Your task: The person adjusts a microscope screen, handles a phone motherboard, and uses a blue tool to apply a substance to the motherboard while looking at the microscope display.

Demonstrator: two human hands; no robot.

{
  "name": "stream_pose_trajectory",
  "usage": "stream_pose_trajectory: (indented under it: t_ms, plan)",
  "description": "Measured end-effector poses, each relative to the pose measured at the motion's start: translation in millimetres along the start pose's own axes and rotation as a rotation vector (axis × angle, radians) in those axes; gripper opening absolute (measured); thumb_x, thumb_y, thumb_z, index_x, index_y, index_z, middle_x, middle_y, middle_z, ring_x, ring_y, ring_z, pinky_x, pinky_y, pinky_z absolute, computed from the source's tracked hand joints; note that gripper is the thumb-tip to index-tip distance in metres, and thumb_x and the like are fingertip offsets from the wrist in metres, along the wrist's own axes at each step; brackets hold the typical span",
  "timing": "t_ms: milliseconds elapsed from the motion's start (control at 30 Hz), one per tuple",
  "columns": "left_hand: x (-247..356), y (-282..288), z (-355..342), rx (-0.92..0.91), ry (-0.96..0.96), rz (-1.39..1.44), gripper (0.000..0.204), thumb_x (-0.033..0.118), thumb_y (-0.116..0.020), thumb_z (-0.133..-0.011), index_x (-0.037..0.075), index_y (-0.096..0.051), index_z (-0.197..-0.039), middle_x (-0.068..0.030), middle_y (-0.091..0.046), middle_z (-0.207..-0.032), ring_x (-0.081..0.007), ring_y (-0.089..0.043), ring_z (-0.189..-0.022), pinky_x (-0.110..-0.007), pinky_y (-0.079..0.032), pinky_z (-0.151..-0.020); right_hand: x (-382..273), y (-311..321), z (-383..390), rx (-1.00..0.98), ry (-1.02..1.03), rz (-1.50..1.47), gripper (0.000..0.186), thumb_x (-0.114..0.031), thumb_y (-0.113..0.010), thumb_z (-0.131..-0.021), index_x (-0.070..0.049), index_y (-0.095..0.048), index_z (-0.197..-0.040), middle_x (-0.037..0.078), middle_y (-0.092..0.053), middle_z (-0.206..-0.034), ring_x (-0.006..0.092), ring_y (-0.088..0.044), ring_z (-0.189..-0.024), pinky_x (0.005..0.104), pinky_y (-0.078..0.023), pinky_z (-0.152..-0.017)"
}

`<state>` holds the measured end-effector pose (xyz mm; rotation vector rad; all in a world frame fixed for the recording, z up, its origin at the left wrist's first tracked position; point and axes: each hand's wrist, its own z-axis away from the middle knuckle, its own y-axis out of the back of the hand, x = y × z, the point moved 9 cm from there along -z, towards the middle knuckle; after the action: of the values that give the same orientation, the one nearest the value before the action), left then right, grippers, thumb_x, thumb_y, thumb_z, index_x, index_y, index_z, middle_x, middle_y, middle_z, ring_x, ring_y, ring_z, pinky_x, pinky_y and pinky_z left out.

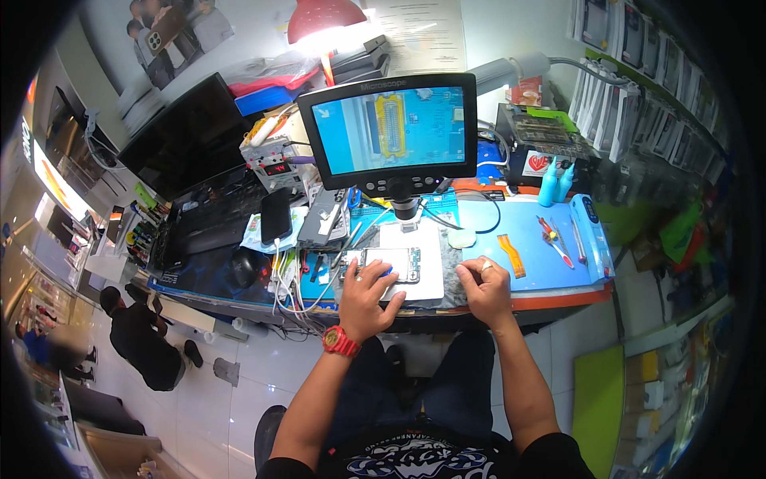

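My left hand (369, 297), with a red watch on its wrist, lies over an opened phone (388, 259), its fingers apart and touching the phone's near side. The phone rests on a white pad (432, 267) beneath a microscope lens (404, 209). To the right, my right hand (487, 290) hovers at the bench's near edge with its fingers curled together in a pinch. Whatever is in that pinch, if anything, is too small to make out. Above them, a microscope monitor (391, 128) shows an enlarged connector outlined in yellow.
A blue mat (531, 231) at right bears an orange flex cable (511, 255), tweezers and two blue bottles (548, 184). Left lie a black phone (276, 214), loose white cables (283, 279), a mouse (246, 267) and a dark screen (187, 136). Other people stand at far left.
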<state>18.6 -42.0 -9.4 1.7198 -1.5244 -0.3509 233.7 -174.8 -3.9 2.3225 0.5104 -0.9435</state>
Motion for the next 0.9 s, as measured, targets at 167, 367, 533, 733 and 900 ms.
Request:
stream_pose_trajectory:
  t_ms: [167, 367, 533, 733, 900]
  plan:
    - [-0.5, -1.2, -0.5, -0.01, 0.003, -0.007, 0.034, 0.029, -0.082, -0.09, 0.008, -0.076, -0.117, -0.0117, -0.072, -0.13, -0.0352, -0.067, -0.129, -0.062, -0.034, -0.122, 1.6, -0.7, 0.2, -0.007, -0.017, 0.01, 0.011, -0.012, -0.078, -0.096, -0.001, -0.076, -0.093, 0.014, -0.071, -0.08, 0.0297, -0.066, -0.067, 0.0392, -0.05, -0.062]
    - [-0.4, -2.3, -1.5, -0.01, 0.005, 0.008, 0.034, 0.03, -0.081, -0.091, 0.008, -0.077, -0.117, -0.012, -0.072, -0.13, -0.0352, -0.067, -0.129, -0.062, -0.033, -0.123, -24.7, 5.5, -4.8, 0.123, 0.153, 0.096, 0.012, -0.009, -0.083, -0.09, -0.003, -0.075, -0.097, 0.012, -0.069, -0.083, 0.0317, -0.067, -0.072, 0.0416, -0.052, -0.065]
    - [-0.6, -1.4, 0.9, -0.013, 0.008, -0.02, 0.035, 0.03, -0.081, -0.091, 0.008, -0.077, -0.117, -0.0118, -0.072, -0.13, -0.0353, -0.067, -0.13, -0.062, -0.033, -0.123, -119.7, 2.2, -46.3, 0.251, 0.499, 0.238, 0.022, -0.009, -0.087, -0.086, -0.006, -0.074, -0.103, 0.009, -0.067, -0.094, 0.0313, -0.066, -0.078, 0.0437, -0.051, -0.066]
    - [-1.1, -1.7, -0.6, -0.013, 0.001, -0.001, 0.035, 0.032, -0.081, -0.091, 0.008, -0.077, -0.117, -0.011, -0.072, -0.13, -0.036, -0.067, -0.131, -0.063, -0.034, -0.122, -158.4, -17.2, -80.4, 0.181, 0.548, 0.171, 0.046, -0.008, -0.084, -0.087, -0.001, -0.072, -0.131, 0.009, -0.068, -0.08, 0.027, -0.068, -0.065, 0.0392, -0.052, -0.057]
    - [1.9, 0.8, -1.7, -0.015, 0.001, -0.009, 0.035, 0.031, -0.081, -0.092, 0.008, -0.076, -0.117, -0.0106, -0.072, -0.128, -0.0357, -0.066, -0.131, -0.063, -0.035, -0.122, -185.3, -24.9, -82.0, -0.096, 0.38, 0.204, 0.073, -0.004, -0.071, -0.088, 0.003, -0.053, -0.158, 0.01, -0.062, -0.062, 0.0301, -0.065, -0.055, 0.0416, -0.053, -0.057]
